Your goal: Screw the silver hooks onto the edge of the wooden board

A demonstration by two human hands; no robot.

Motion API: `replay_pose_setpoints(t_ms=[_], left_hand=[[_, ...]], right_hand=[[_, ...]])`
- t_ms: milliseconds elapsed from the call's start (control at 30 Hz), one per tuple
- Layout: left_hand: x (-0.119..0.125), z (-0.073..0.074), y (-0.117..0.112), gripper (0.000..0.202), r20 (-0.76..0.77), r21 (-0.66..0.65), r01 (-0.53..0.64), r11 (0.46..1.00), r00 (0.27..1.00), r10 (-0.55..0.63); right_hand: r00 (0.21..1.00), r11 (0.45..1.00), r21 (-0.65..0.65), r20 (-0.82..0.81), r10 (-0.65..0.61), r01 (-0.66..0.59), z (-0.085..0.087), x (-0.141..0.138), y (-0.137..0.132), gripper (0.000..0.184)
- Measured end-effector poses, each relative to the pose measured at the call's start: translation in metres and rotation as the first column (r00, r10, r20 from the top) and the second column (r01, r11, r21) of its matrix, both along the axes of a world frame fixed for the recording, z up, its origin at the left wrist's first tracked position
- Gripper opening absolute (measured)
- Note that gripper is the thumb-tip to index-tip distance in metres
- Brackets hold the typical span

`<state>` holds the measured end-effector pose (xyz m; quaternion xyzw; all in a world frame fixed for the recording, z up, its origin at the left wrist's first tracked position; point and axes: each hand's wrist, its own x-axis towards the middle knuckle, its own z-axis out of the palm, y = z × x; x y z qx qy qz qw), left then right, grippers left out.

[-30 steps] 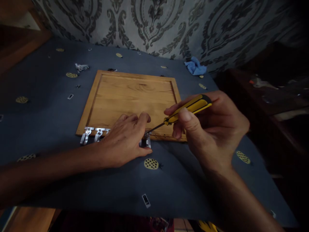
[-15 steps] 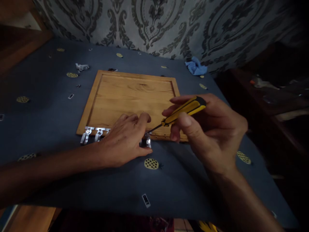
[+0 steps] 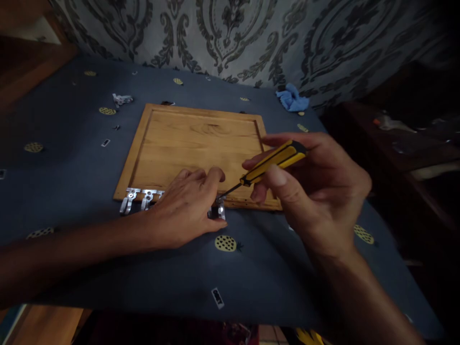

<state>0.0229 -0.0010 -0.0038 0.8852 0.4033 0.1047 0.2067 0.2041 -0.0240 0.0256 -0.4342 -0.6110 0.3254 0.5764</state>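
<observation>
Right hand (image 3: 316, 191) closed around the yellow-and-black handle of a screwdriver (image 3: 273, 162), thumb and fingers pinching the handle near its front end. The shaft slants down and to the left, its tip set at a small metal bracket (image 3: 220, 209) on the near edge of a wooden board (image 3: 196, 148). Compared with the views half a second and one second earlier, the handle has rolled slightly between the fingers and the index finger now lies stretched along its top, while the tip has stayed at the same spot on the bracket. This reads as a turning stroke in progress on a fastener; the screw itself is too small to make out.

Left hand (image 3: 187, 208) palm down and loosely curled, fingertips on the board's near edge just beside the bracket; it grips nothing and appears to steady the metal strip there. It has not shifted. Two more metal hooks (image 3: 138, 199) of the same kind show to its left, along the same edge.

The board lies flat on a table covered by a dark blue cloth (image 3: 72, 163) printed with small yellow spotted shapes. A loose metal part (image 3: 121, 99) lies at far left and a crumpled blue rag (image 3: 292, 99) at far right. Behind stands a wall (image 3: 230, 33) with grey damask wallpaper; the room at right is dim.
</observation>
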Motion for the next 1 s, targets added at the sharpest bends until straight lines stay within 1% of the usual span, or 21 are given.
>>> replay_pose_setpoints(t_ms=[67,133,267,333,400,500,600,667,833,933,1000], left_hand=[[0.000,0.000,0.000,0.059,0.010,0.010,0.002,1.000,1.000,-0.002],[0.000,0.001,-0.001,0.059,0.015,0.011,0.005,1.000,1.000,-0.005],[-0.001,-0.001,-0.001,0.059,0.015,0.007,0.004,1.000,1.000,-0.004],[-0.002,-0.003,0.000,0.058,0.031,0.013,-0.001,1.000,1.000,0.000],[-0.002,-0.004,0.000,0.057,0.049,0.011,-0.002,1.000,0.999,0.002],[-0.002,-0.004,0.000,0.058,0.057,0.003,-0.003,1.000,0.998,0.002],[-0.002,-0.003,0.000,0.057,0.040,0.001,-0.007,1.000,0.999,0.007],[-0.002,-0.003,0.000,0.058,0.035,0.003,-0.009,1.000,0.999,0.009],[-0.001,-0.002,0.000,0.059,0.029,-0.004,-0.013,1.000,1.000,0.013],[0.000,-0.001,0.000,0.059,0.016,-0.004,-0.007,1.000,1.000,0.007],[0.000,0.000,-0.001,0.059,-0.001,0.001,-0.004,1.000,1.000,0.004]], right_hand=[[0.999,0.999,-0.024,0.033,0.022,-0.021,0.000,0.001,0.000,0.023],[1.000,1.000,-0.013,0.031,-0.005,0.006,-0.003,0.000,0.000,0.018],[0.988,0.984,0.100,-0.038,-0.147,0.150,-0.011,-0.004,0.000,0.025],[0.979,0.965,0.177,-0.096,-0.177,0.192,-0.014,-0.004,-0.001,0.021],[0.972,0.949,0.222,-0.124,-0.198,0.222,-0.014,-0.004,-0.001,0.018],[0.972,0.951,0.204,-0.091,-0.217,0.232,-0.013,-0.002,-0.001,0.018],[0.978,0.961,0.183,-0.048,-0.202,0.207,-0.013,-0.001,0.000,0.021],[0.977,0.962,0.175,-0.035,-0.209,0.212,-0.013,-0.001,0.000,0.022],[0.980,0.962,0.185,-0.016,-0.200,0.199,-0.012,-0.001,0.001,0.025],[0.975,0.966,0.140,0.020,-0.222,0.217,-0.014,-0.002,0.001,0.027],[0.977,0.970,0.126,0.027,-0.211,0.206,-0.015,-0.003,0.001,0.029]])
